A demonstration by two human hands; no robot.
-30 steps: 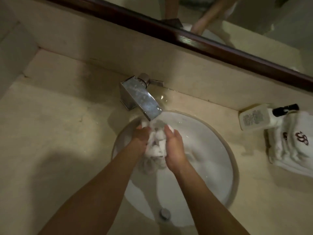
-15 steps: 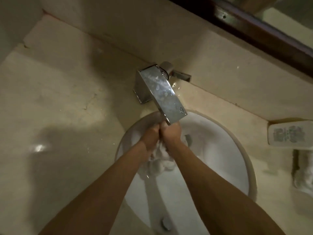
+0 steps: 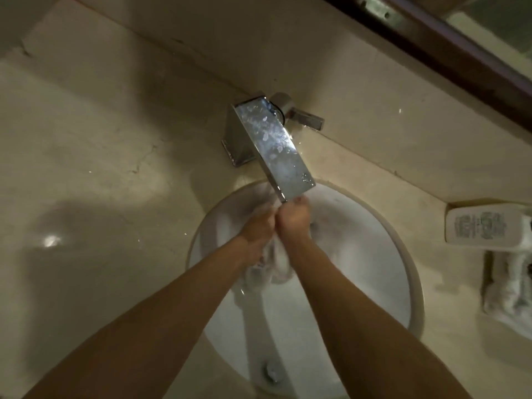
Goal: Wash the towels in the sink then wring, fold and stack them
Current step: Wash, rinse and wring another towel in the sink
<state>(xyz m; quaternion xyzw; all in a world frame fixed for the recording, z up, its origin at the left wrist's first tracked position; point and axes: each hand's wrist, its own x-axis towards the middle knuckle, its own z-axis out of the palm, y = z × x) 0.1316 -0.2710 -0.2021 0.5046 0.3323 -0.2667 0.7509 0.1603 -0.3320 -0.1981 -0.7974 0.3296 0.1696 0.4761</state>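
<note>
Over the round white sink (image 3: 374, 231), both my hands squeeze a wet white towel (image 3: 276, 263) just under the end of the chrome tap (image 3: 273, 145). My left hand (image 3: 256, 228) and my right hand (image 3: 293, 218) are pressed side by side, fingers curled round the bunched cloth. The towel's loose end hangs below my wrists, with water running off it into the basin. The tap spout hides my fingertips.
A white bottle (image 3: 486, 226) lies on the beige counter (image 3: 100, 168) at the right, with more white towels (image 3: 512, 289) stacked below it. The sink drain (image 3: 270, 370) shows near the bottom. A dark-framed mirror (image 3: 460, 53) runs along the top right.
My hands have closed together on the towel and moved up under the tap's end. The view has shifted left and down, pushing the bottle and the stacked towels to the right edge.
</note>
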